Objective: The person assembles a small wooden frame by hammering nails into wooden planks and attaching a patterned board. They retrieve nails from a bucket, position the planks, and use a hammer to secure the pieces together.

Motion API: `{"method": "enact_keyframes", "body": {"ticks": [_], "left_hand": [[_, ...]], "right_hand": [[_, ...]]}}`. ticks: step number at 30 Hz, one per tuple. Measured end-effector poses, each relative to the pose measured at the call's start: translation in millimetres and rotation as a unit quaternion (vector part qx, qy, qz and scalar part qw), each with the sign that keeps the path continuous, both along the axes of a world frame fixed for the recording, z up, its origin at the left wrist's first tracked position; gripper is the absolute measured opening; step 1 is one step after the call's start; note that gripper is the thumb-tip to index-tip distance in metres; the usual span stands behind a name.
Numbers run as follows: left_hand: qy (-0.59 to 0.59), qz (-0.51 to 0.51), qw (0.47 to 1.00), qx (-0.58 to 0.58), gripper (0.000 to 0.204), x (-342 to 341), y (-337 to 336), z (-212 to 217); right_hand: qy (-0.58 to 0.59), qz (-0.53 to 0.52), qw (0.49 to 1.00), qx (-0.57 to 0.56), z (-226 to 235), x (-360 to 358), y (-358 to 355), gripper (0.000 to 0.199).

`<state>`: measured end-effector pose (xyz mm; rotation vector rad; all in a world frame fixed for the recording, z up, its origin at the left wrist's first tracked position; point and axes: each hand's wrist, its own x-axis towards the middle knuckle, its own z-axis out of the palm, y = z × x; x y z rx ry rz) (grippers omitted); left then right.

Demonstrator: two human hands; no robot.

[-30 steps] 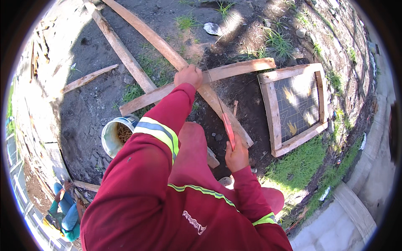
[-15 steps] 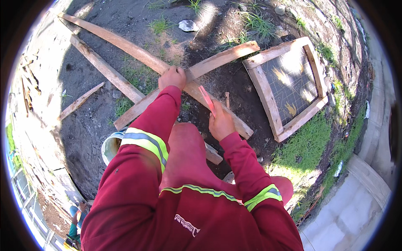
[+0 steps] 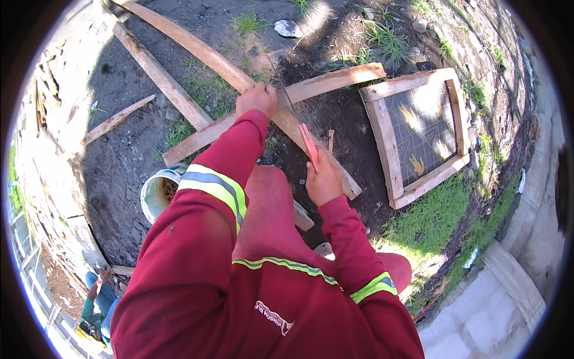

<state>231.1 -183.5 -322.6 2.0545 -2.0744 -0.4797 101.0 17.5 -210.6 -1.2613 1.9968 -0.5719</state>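
Observation:
A long wooden board [image 3: 200, 48] runs diagonally from the far left to near my right hand. It crosses another plank [image 3: 332, 82] just right of my left hand. My left hand [image 3: 257, 100] presses closed on the long board beside this crossing. My right hand [image 3: 323, 182] grips the red handle of a handsaw [image 3: 310, 143]. The saw's thin blade, seen nearly edge-on, points up and away across the wood at the crossing. My right fingers are partly hidden behind the handle.
A wooden frame [image 3: 382, 137] around a dark patterned panel lies to the right. A bucket [image 3: 154, 197] stands by my left forearm. Another board [image 3: 156, 75] and a thin wood strip [image 3: 116, 121] lie left. Someone [image 3: 98, 305] is at the lower left, near a pale rock-strewn slope.
The saw's blade has come into clear view across the wood, and my right hand has shifted slightly right and nearer. My left hand keeps its hold. The whole view has shifted a little.

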Motion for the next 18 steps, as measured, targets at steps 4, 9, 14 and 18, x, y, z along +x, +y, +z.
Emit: {"method": "enact_keyframes", "body": {"ticks": [4, 9, 14, 18], "left_hand": [[-0.012, -0.006, 1.000, -0.006, 0.035, 2, 3, -4], [-0.006, -0.002, 0.999, -0.041, 0.030, 1, 2, -9], [0.008, -0.008, 0.999, -0.031, 0.029, 1, 0, -4], [0.005, -0.006, 1.000, -0.016, 0.029, 2, 0, -3]], "right_hand": [[-0.004, -0.005, 0.999, 0.050, 3, -3, 3, 0.035], [-0.012, 0.003, 1.000, 0.009, 42, -18, 72, 0.030], [0.010, 0.013, 0.999, 0.038, -13, -7, -10, 0.024], [-0.003, 0.021, 0.999, 0.048, 5, -9, -5, 0.028]]}}
